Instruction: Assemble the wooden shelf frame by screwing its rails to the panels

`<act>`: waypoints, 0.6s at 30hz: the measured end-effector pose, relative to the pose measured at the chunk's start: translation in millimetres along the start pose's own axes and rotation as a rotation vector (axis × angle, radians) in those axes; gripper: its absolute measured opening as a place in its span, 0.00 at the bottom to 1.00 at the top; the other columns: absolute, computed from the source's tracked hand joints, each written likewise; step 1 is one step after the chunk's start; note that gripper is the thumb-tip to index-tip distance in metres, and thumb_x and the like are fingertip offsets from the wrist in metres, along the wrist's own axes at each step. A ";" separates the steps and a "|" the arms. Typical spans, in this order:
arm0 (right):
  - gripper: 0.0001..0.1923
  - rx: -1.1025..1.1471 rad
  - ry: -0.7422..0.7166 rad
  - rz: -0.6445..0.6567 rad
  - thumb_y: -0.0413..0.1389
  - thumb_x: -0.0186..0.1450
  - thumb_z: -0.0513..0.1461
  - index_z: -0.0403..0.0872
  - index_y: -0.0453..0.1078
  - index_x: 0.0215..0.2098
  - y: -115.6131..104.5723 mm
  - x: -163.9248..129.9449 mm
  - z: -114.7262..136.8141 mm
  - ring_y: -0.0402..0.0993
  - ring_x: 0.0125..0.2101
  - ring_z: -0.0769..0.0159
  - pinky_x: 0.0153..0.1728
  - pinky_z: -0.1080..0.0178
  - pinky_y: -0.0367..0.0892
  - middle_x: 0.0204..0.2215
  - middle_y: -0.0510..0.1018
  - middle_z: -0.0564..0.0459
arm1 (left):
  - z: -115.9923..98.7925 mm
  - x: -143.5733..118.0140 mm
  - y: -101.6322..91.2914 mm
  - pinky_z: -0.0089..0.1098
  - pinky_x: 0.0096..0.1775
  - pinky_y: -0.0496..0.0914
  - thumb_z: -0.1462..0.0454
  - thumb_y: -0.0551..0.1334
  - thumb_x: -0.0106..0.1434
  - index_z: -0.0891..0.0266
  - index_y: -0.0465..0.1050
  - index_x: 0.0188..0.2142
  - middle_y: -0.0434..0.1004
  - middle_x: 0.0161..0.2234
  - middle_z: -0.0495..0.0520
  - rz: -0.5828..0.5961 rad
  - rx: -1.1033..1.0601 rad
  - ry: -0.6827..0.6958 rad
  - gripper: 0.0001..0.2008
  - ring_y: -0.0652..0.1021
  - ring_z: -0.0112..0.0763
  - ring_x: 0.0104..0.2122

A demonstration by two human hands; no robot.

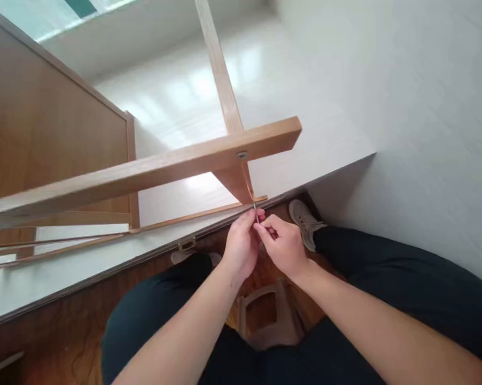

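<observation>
Both hands are pinched together on a thin metal pin [256, 212], maybe a small nail or a bit of wire, hard to tell since it's tiny and the fingertips cover most of it. The left hand [241, 247] curls around from its side with thumb and forefinger nipped at the pin's lower end, and the right hand [283, 245] meets it fingertip to fingertip, so both are clenched on the same little piece.

The pin stands nearly upright just above the hands, its top touching the lower corner of a wooden brace [236, 179] where that meets a thin wooden strip [193, 216]. Above that, a long wooden rail [153, 172] crosses over with a round metal fastener [241, 155] in it.

Below the hands there's a small stool [267, 315] between the person's knees, and a shoe [303, 222] just right of the right hand.

Risk, I'd say: with a grip that fine the pin could slip and drop to the floor, or bend if pushed off-axis. Fingertips are also crowded right at the point.
</observation>
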State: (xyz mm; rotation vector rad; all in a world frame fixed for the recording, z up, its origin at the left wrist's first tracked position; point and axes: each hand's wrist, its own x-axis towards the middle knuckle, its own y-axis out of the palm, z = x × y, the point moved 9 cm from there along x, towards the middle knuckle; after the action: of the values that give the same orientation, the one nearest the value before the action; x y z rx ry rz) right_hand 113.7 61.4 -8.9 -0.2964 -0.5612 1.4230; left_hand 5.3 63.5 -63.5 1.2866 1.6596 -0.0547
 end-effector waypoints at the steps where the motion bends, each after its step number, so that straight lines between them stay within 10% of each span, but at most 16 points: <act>1: 0.14 -0.032 -0.030 -0.001 0.58 0.73 0.39 0.47 0.72 0.28 -0.9 1.1 2.7 0.66 0.20 0.70 0.27 0.66 0.59 0.20 0.76 0.56 | -1.0 -0.5 1.4 0.25 0.37 0.73 0.56 0.82 0.48 0.67 0.82 0.33 0.77 0.31 0.50 0.017 0.003 0.003 0.19 0.76 0.25 0.31; 18: 0.16 0.427 0.279 0.115 0.60 0.71 0.44 0.48 0.69 0.26 10.0 4.0 -20.1 0.64 0.25 0.69 0.29 0.65 0.60 0.22 0.71 0.59 | -4.4 1.6 2.3 0.29 0.37 0.70 0.54 0.78 0.52 0.65 0.80 0.34 0.76 0.32 0.50 0.051 0.100 0.049 0.18 0.76 0.28 0.34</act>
State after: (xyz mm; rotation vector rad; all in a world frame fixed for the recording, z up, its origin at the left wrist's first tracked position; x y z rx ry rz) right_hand 116.2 69.4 -30.1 -0.1814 -0.0075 1.5404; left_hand 4.3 68.1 -61.3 1.4153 1.6823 -0.0771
